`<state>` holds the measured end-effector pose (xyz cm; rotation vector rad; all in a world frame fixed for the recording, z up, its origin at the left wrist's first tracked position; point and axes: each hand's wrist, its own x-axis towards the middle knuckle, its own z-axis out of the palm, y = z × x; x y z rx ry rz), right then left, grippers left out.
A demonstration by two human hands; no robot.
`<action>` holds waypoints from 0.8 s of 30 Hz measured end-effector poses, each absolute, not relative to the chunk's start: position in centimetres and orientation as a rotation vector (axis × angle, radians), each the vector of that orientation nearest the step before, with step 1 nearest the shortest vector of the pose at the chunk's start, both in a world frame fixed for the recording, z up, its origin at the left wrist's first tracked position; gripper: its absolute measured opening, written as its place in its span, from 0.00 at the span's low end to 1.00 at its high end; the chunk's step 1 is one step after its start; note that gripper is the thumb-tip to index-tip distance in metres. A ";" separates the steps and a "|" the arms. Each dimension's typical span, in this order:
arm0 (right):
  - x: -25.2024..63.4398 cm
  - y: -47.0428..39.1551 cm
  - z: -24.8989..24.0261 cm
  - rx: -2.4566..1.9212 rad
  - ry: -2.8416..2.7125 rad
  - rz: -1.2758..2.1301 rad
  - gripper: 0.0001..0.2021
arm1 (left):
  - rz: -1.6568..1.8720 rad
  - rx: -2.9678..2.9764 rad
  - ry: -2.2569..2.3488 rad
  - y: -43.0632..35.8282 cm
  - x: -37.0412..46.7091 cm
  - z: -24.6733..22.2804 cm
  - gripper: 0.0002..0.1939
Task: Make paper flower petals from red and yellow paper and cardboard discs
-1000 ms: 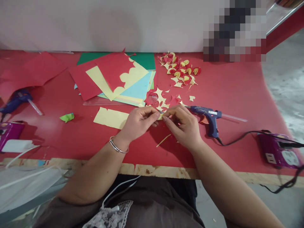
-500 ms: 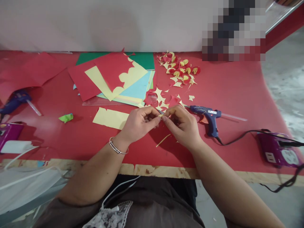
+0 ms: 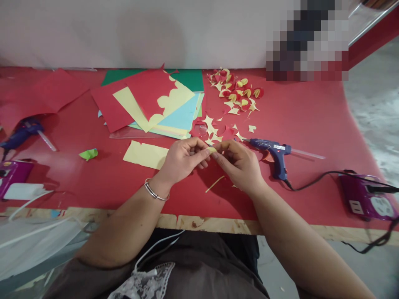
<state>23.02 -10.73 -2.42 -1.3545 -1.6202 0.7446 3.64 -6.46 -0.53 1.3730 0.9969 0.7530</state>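
Observation:
A small yellow piece of paper [image 3: 212,150] is pinched between the fingertips of my left hand [image 3: 185,160] and my right hand [image 3: 240,164]. Its full shape is partly hidden by my fingers. Beside my left hand lies a pale yellow paper strip [image 3: 146,155], its right end covered by that hand. A thin yellow paper sliver [image 3: 215,184] rests on the table below my hands. Just beyond my fingertips are star-shaped yellow paper offcuts [image 3: 209,128] mixed with red scraps.
Right of my hands lies a blue glue gun [image 3: 272,149], its cord running to a purple power box [image 3: 368,197]. Coloured paper sheets [image 3: 146,93] are stacked at the back. Red and yellow folded paper pieces [image 3: 245,93] lie behind. Another glue gun [image 3: 23,133] sits left.
The yellow paper between my fingertips shows more of its surface now. My hands have stayed in nearly the same place, and the view has shifted very slightly.

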 end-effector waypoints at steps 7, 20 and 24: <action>23.2 -10.7 -2.7 -1.359 -1.588 0.786 0.12 | 0.768 1.315 0.944 -6.5 3.8 -0.7 0.10; 23.4 -10.5 -2.5 -1.375 -1.697 0.797 0.17 | 0.690 1.810 0.954 -6.3 3.1 -1.1 0.11; 23.5 -10.5 -2.6 -1.372 -1.702 0.808 0.19 | 0.658 1.842 0.959 -6.2 2.9 -0.7 0.11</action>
